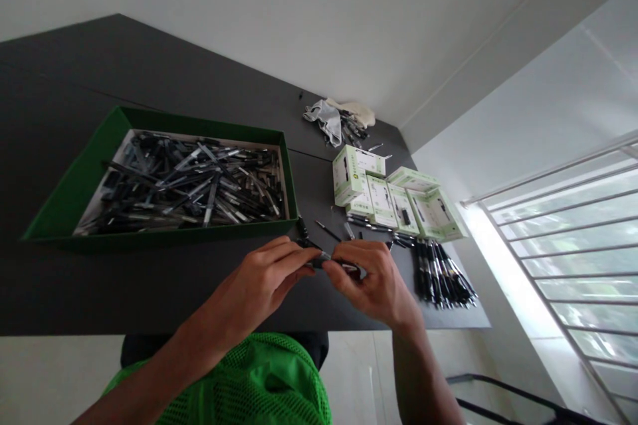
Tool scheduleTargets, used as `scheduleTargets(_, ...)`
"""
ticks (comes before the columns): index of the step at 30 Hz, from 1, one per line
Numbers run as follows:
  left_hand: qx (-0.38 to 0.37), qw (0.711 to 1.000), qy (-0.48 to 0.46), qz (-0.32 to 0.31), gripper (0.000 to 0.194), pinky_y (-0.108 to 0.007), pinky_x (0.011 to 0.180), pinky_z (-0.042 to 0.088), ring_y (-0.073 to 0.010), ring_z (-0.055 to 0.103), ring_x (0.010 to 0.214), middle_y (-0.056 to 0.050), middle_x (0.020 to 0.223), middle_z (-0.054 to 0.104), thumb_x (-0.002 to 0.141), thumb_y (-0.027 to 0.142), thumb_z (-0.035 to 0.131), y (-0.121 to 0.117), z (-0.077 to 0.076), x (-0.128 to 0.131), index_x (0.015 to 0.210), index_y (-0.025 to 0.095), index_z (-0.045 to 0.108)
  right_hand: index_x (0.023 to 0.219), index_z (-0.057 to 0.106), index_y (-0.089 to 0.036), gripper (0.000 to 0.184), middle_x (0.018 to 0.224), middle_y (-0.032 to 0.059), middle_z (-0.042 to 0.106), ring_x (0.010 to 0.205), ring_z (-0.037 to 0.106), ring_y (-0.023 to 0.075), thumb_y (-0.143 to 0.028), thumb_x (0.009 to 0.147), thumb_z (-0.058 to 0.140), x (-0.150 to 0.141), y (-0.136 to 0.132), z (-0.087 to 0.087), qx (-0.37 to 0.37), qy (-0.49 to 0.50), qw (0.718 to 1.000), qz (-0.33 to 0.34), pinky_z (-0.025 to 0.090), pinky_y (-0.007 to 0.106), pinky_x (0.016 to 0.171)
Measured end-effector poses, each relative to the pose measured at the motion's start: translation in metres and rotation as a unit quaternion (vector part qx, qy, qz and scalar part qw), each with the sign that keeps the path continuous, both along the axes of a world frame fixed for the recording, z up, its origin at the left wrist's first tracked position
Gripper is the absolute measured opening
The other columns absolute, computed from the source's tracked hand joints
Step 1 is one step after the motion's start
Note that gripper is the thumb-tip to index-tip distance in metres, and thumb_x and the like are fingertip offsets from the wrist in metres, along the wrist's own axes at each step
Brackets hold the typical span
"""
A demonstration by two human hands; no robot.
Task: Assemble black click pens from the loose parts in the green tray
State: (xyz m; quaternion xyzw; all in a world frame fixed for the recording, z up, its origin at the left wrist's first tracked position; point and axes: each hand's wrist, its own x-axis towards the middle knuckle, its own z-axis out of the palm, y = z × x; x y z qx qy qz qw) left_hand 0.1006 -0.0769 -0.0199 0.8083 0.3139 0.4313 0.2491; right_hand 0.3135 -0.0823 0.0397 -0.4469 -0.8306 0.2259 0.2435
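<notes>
Both of my hands meet over the table's front part, pinching a dark pen (323,257) between them. Fingers of my left hand (272,272) close on its left end, while my right hand (371,275) curls around the other end and hides much of it. Just beyond my hands lie a few loose pens (327,231) and small dark parts. To the left stands a green box (199,234) heaped with black and clear pens (199,179). A row of black pens (441,275) is laid out to the right of my right hand.
Light green and white pen boxes (381,199) stand at the back right, one of them open. Behind them are a crumpled clear bag (326,119), a pale cloth (356,111) and more pens. The dark table (149,292) meets a white wall; a barred window (583,265) is at the right.
</notes>
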Motion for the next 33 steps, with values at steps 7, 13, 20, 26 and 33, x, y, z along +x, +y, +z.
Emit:
scheduleTargets(7,-0.071,0.992,-0.092,0.055,0.017,-0.026,0.089,0.061,-0.0184,0.079,0.099,-0.006,0.107,0.082,0.109,0.023,0.055,-0.008,0.006,0.004,0.116,0.020,0.070,0.081,0.063,-0.020,0.049,0.072,-0.0007,0.057,0.063,0.051,0.0132,-0.061,0.106,0.049,-0.014,-0.008,-0.031,-0.016,0.207,0.976,-0.070,0.037,0.028,0.059)
scheduleTargets(13,-0.200,0.948,-0.244,0.040,0.015,-0.040,0.116,0.052,-0.0234,0.060,0.143,-0.012,0.153,0.064,0.114,0.031,0.039,-0.019,0.004,0.022,0.117,0.024,0.052,0.114,0.066,-0.024,0.026,0.101,0.0055,0.075,0.089,0.068,0.0201,-0.046,0.103,0.059,-0.036,-0.021,-0.050,-0.003,0.230,0.970,-0.084,0.052,0.033,0.081)
scheduleTargets(20,-0.207,0.953,-0.214,-0.051,0.022,-0.039,0.119,0.047,-0.0214,0.059,0.141,-0.008,0.150,0.065,0.115,0.032,0.036,-0.017,0.007,0.028,0.114,0.025,0.058,0.110,0.072,-0.024,0.018,0.103,0.0054,0.078,0.100,0.070,0.0219,-0.036,0.103,0.060,-0.022,-0.028,-0.052,-0.013,0.246,0.966,-0.085,0.052,0.035,0.090)
scheduleTargets(26,-0.204,0.955,-0.179,-0.116,0.027,-0.040,0.119,0.045,-0.0234,0.055,0.142,-0.010,0.150,0.061,0.114,0.030,0.037,-0.016,0.007,0.025,0.117,0.024,0.063,0.096,0.071,-0.022,0.021,0.090,0.0030,0.073,0.085,0.067,0.0191,-0.042,0.093,0.076,0.000,-0.032,-0.058,-0.086,0.274,0.953,-0.099,0.053,0.033,0.082)
scheduleTargets(33,-0.241,0.939,-0.227,-0.089,0.018,-0.027,0.092,0.054,-0.0170,0.070,0.098,-0.004,0.104,0.073,0.110,0.034,0.055,-0.011,0.000,0.032,0.104,0.022,0.067,0.095,0.069,-0.022,0.021,0.087,0.0017,0.067,0.078,0.059,0.0165,-0.039,0.090,0.080,0.005,-0.038,-0.065,-0.073,0.279,0.947,-0.140,0.050,0.029,0.072)
